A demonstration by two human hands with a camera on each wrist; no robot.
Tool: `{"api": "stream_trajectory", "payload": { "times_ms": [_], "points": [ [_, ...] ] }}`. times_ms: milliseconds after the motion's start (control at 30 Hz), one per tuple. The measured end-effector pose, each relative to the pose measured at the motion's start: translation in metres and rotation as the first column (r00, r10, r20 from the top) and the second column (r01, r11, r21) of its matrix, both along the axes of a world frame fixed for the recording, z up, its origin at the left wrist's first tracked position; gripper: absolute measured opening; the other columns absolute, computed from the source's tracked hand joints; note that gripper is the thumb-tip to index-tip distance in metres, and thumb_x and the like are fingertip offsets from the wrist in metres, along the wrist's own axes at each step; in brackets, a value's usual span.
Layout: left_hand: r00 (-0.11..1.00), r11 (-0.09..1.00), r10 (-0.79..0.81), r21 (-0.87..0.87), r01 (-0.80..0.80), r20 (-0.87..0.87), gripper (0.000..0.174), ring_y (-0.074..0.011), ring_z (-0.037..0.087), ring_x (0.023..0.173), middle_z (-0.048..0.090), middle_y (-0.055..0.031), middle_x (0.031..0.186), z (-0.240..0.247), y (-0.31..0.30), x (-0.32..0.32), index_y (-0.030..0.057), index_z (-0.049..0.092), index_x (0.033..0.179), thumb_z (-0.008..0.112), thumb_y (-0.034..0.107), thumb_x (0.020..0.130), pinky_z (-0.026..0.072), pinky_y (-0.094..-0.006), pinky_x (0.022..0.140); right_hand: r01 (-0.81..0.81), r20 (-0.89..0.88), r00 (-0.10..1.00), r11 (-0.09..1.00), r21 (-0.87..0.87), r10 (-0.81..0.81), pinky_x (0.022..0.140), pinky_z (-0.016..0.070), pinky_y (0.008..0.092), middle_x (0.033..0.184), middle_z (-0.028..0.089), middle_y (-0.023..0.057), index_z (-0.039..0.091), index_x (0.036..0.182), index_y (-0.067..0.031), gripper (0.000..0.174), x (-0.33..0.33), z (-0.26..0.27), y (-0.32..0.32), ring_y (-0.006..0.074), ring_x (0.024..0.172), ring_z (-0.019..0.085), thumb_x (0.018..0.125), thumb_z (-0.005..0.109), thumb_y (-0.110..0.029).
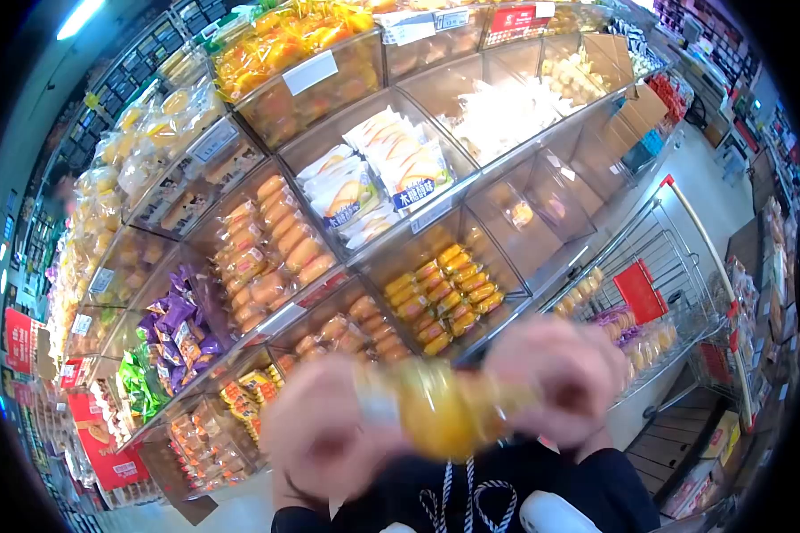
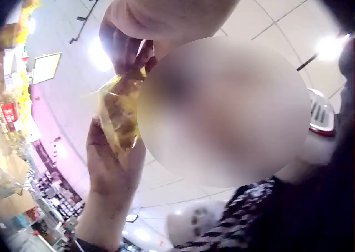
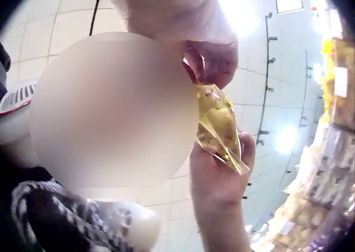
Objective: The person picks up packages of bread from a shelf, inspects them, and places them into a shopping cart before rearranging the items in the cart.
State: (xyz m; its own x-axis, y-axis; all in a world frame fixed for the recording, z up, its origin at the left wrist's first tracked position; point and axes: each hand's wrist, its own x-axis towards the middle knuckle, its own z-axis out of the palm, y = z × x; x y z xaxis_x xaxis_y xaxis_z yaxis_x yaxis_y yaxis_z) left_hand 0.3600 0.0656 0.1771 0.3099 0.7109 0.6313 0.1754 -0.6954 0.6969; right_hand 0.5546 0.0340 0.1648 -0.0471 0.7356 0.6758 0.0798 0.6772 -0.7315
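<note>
A yellow item in a clear, shiny wrapper [image 1: 449, 416] is held up close between both hands, blurred in the head view. My left hand [image 1: 333, 426] pinches its left end with curled fingers. At the opposite end, the right hand [image 1: 556, 377] grips the twisted wrapper. The left wrist view shows the same packet [image 2: 121, 110] between the fingers of both hands; the right wrist view shows its creased, pointed wrapper [image 3: 217, 121]. Whether the wrapper is torn cannot be told.
Behind the hands stand slanted clear bins with bread rolls [image 1: 298, 240], white packets [image 1: 409, 164] and small yellow packs [image 1: 444, 293]. A wire shopping cart [image 1: 684, 275] holding packaged goods stands on the right. Dark sleeves and striped drawstrings are at the bottom.
</note>
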Motion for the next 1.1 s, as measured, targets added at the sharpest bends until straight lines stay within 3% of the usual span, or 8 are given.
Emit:
{"api": "stream_trajectory", "payload": {
  "times_ms": [33, 67, 233, 300, 500, 767, 1033, 1100],
  "points": [
    [0.996, 0.999, 0.047, -0.029, -0.046, 0.070, 0.012, -0.0177, 0.050, 0.057, 0.055, -0.0069, 0.066, -0.008, 0.016, 0.005, 0.0019, 0.056, 0.068, 0.067, -0.001, 0.065, 0.0388, -0.0252, 0.051, 0.072, -0.003, 0.997, 0.997, -0.010, -0.072, 0.060, 0.0463, 0.0279, 0.080, 0.058, 0.0089, 0.057, 0.091, -0.0042, 0.024, -0.001, -0.009, 0.010, 0.0209, 0.071, 0.059, 0.071, 0.068, -0.012],
    [0.989, 0.967, 0.111, -0.239, -0.085, 0.100, 0.010, -0.0092, 0.045, 0.067, 0.049, -0.0026, 0.070, -0.028, 0.030, 0.009, -0.0001, 0.049, 0.066, 0.055, -0.002, 0.074, 0.0336, -0.0194, 0.060, 0.107, 0.169, 0.985, 0.923, -0.370, -0.047, 0.063, 0.0453, 0.0275, 0.080, 0.055, 0.0074, 0.055, 0.093, -0.0027, 0.036, 0.003, -0.010, 0.016, 0.0182, 0.071, 0.057, 0.067, 0.073, -0.019],
    [0.984, 0.900, 0.113, -0.433, -0.044, 0.135, 0.014, -0.0056, 0.043, 0.062, 0.045, 0.0002, 0.069, -0.086, 0.047, 0.034, -0.0004, 0.048, 0.067, 0.058, -0.001, 0.077, 0.0344, -0.0182, 0.055, 0.150, 0.276, 0.959, 0.938, -0.312, -0.061, 0.076, 0.0414, 0.0361, 0.091, 0.051, 0.0185, 0.045, 0.101, 0.0051, 0.058, 0.004, -0.079, 0.034, 0.0334, 0.086, 0.052, 0.068, 0.071, -0.034],
    [0.991, 0.873, 0.126, -0.481, -0.085, 0.054, 0.010, -0.0056, 0.044, 0.062, 0.047, 0.0004, 0.071, -0.111, 0.049, 0.046, 0.0003, 0.051, 0.070, 0.057, -0.002, 0.078, 0.0357, -0.0181, 0.057, 0.156, 0.230, 0.973, 0.821, -0.549, -0.031, 0.078, 0.0416, 0.0338, 0.097, 0.053, 0.0191, 0.047, 0.100, 0.0021, 0.047, 0.007, -0.101, 0.031, 0.0316, 0.091, 0.053, 0.071, 0.068, -0.027],
    [0.918, 0.648, -0.323, -0.760, 0.036, -0.232, 0.005, -0.0094, 0.051, 0.074, 0.054, -0.0041, 0.083, -0.206, 0.058, 0.066, -0.0010, 0.057, 0.083, 0.057, 0.002, 0.079, 0.0419, -0.0217, 0.065, 0.496, 0.442, 0.856, 0.664, -0.559, -0.267, 0.079, 0.0425, 0.0386, 0.096, 0.053, 0.0177, 0.047, 0.099, 0.0005, 0.042, 0.041, -0.198, -0.009, 0.0336, 0.092, 0.052, 0.068, 0.067, -0.020],
    [0.484, 0.842, -0.494, -0.536, 0.060, -0.722, 0.036, -0.0335, 0.044, 0.103, 0.049, -0.0185, 0.103, -0.359, 0.051, 0.104, -0.0022, 0.047, 0.108, 0.057, 0.014, 0.078, 0.0341, -0.0399, 0.090, 0.815, 0.799, 0.580, 0.122, -0.567, -0.159, 0.072, 0.0442, 0.0402, 0.089, 0.056, 0.0152, 0.047, 0.098, -0.0038, 0.041, 0.112, -0.338, -0.089, 0.0330, 0.087, 0.053, 0.066, 0.068, -0.017],
    [0.499, 0.919, -0.372, -0.385, 0.082, -0.783, 0.045, -0.0376, 0.037, 0.111, 0.043, -0.0209, 0.114, -0.444, 0.035, 0.121, -0.0023, 0.045, 0.111, 0.054, 0.017, 0.071, 0.0288, -0.0462, 0.094, 0.749, 0.866, 0.462, -0.440, -0.496, -0.189, 0.078, 0.0441, 0.0427, 0.086, 0.055, 0.0195, 0.043, 0.096, 0.0008, 0.022, 0.213, -0.469, -0.099, 0.0335, 0.088, 0.053, 0.077, 0.049, -0.011],
    [0.444, 0.929, -0.348, -0.369, 0.042, -0.826, 0.043, -0.0374, 0.038, 0.110, 0.045, -0.0202, 0.111, -0.438, 0.036, 0.120, -0.0022, 0.046, 0.108, 0.054, 0.017, 0.070, 0.0294, -0.0463, 0.093, 0.803, 0.916, 0.250, -0.461, -0.378, -0.315, 0.081, 0.0422, 0.0429, 0.093, 0.053, 0.0217, 0.043, 0.096, 0.0019, 0.022, 0.239, -0.518, -0.111, 0.0342, 0.093, 0.051, 0.078, 0.048, -0.009]
  ]
}}
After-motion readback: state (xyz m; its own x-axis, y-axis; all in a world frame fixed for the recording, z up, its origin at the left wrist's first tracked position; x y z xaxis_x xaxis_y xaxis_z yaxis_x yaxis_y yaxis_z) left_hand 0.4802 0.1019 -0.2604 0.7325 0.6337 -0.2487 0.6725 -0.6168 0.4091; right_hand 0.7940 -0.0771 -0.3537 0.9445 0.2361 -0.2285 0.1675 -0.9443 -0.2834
